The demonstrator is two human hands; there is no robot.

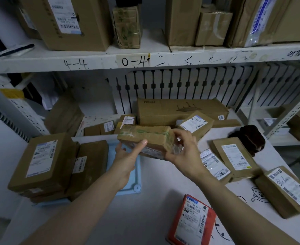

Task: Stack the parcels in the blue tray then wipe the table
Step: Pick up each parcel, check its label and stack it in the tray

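A bare strip of the blue tray (128,181) is seen at 6 o'clock of the held parcel (145,138), hemmed at 9 o'clock by stacked parcels (45,163). The parcel is grasped above the tray by the left hand (126,156) underneath and the right hand (184,149) at its end. A red parcel (191,220) lies at 5 o'clock.

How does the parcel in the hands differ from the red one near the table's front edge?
The held parcel is a brown cardboard box; the red parcel is a flat red packet. The held parcel is lifted, gripped by the left hand and right hand; the red parcel lies untouched on the table. The red parcel's label faces up; the held parcel's faces down. Both remain outside the blue tray.
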